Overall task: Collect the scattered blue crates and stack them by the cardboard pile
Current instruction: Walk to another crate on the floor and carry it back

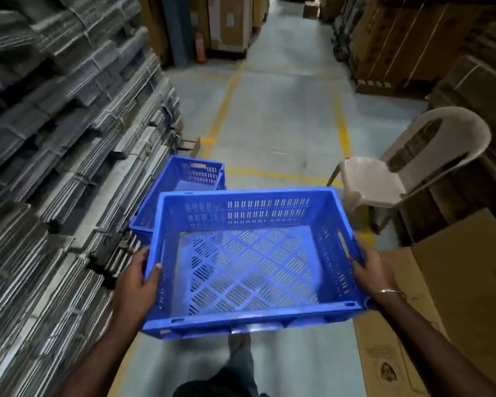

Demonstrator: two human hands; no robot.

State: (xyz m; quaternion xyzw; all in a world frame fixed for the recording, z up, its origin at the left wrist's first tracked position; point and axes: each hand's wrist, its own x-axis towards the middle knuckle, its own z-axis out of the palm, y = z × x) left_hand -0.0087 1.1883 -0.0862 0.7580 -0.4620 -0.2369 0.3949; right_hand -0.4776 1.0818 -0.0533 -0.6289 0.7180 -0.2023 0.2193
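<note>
I carry an empty blue perforated crate level in front of me, above the floor. My left hand grips its left wall, thumb inside the rim. My right hand grips the right wall by the handle slot. Just beyond and to the left, a second blue crate stands against the tall pile of bundled flat cardboard; the held crate hides its near part, so how many crates lie under it cannot be told.
A beige plastic chair stands at the right of the aisle. Flattened brown cartons lie at the lower right. Stacked boxes line the right side. Yellow floor lines mark the aisle ahead.
</note>
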